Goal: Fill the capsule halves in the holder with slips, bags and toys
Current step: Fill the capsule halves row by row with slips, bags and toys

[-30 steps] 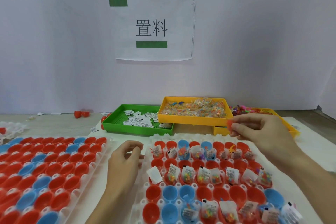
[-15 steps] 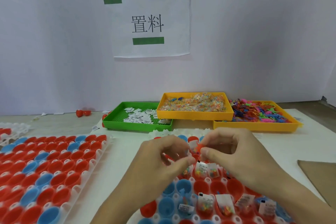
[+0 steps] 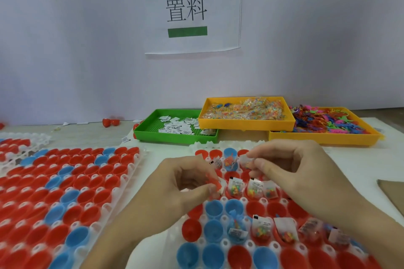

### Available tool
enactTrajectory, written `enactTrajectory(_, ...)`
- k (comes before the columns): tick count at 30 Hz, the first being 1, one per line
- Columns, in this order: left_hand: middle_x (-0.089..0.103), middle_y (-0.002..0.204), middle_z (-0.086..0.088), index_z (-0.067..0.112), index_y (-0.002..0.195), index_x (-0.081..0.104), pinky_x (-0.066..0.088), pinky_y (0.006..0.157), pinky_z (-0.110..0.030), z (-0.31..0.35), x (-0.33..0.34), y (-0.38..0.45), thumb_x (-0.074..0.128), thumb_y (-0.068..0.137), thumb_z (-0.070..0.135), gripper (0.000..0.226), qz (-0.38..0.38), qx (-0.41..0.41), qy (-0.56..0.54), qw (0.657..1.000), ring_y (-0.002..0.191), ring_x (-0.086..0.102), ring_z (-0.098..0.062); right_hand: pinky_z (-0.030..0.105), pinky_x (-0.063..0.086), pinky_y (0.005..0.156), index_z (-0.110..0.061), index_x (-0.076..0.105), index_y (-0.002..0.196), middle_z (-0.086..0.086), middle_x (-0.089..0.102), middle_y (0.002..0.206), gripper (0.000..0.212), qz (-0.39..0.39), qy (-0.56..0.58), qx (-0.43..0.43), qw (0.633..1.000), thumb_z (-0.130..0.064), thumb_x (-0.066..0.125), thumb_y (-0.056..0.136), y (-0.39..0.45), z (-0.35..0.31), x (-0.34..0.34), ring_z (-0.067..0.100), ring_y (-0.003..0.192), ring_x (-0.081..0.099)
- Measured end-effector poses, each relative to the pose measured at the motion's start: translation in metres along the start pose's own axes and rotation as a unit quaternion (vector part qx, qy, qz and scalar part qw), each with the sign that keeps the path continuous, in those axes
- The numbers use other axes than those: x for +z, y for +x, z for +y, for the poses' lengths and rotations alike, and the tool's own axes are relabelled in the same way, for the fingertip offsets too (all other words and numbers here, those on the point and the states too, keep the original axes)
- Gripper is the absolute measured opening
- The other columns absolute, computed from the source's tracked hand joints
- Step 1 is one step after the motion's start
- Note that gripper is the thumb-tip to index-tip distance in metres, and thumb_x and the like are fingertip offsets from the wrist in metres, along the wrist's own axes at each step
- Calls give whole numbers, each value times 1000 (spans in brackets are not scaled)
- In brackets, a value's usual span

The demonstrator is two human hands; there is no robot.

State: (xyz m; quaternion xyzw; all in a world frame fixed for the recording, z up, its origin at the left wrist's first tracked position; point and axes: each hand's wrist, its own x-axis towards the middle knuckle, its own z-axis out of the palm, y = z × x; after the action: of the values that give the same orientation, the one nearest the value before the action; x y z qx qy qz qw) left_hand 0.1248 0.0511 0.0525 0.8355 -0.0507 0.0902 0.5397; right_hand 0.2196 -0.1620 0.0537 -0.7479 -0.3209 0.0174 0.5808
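The white holder (image 3: 172, 236) in front of me carries red and blue capsule halves; several hold slips and bead bags, others are bare. My left hand (image 3: 185, 188) hovers over the holder's left part and pinches a small orange toy (image 3: 216, 184) between thumb and fingertips. My right hand (image 3: 295, 170) is over the back rows, its fingertips pinching a small clear bag (image 3: 246, 160) at a capsule half. At the back stand a green tray (image 3: 175, 138) of slips, a yellow tray (image 3: 244, 125) of bags and a yellow tray (image 3: 323, 139) of coloured toys.
A second holder (image 3: 133, 168) full of bare red and blue halves lies to the left, with a third at the far left edge. Loose red halves (image 3: 111, 122) sit near the wall. A brown cardboard sheet (image 3: 391, 194) lies at the right.
The right hand came back from the toy tray with the orange toy. The left hand rose from the table and now pinches that toy; the right hand's fingertips moved to a clear bag.
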Motion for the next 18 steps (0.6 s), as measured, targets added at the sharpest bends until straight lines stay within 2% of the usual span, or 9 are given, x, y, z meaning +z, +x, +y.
enactTrajectory(2,74,82,-5,16,84,75,57,77,-30,-1,-4,-1,72,86,2,14,-35,-11,11,999,79,71,-21,32,62,71,-25,77,87,-8,77,78,22,9,-16,-3,1000,-5,69,88,0,0,0,7,75,74)
enactTrajectory(5,73,83,-2,18,83,76,52,76,-34,-2,-3,-2,75,81,17,2,-76,-20,40,996,80,66,-19,24,60,72,-29,77,85,-12,76,79,25,14,-47,-16,999,-6,69,89,0,1,-1,7,73,73)
enactTrajectory(8,71,77,5,25,81,77,42,73,-25,-2,-2,-3,75,77,28,5,-97,-24,81,992,74,58,-9,28,59,75,-31,77,85,-16,75,81,25,18,-66,-18,997,-9,67,90,1,3,-2,15,68,74)
enactTrajectory(10,72,76,8,26,81,77,40,71,-18,-1,-4,-3,77,79,26,2,-112,-28,101,988,72,57,-4,26,59,77,-32,77,86,-19,75,81,26,24,-80,-23,996,-8,67,91,1,5,-2,8,74,73)
enactTrajectory(13,71,76,10,26,79,76,38,70,-6,0,-5,-3,78,81,18,9,-121,-26,127,984,74,60,-2,27,60,76,-34,76,88,-21,74,82,27,29,-100,-30,994,-9,66,91,2,5,-3,1,81,70)
enactTrajectory(18,68,78,16,30,73,73,38,74,-4,-3,-2,-3,80,80,22,12,-120,-38,175,977,80,59,0,30,60,76,-36,76,88,-22,74,85,30,34,-109,-36,993,-9,65,92,3,7,-5,1,83,69)
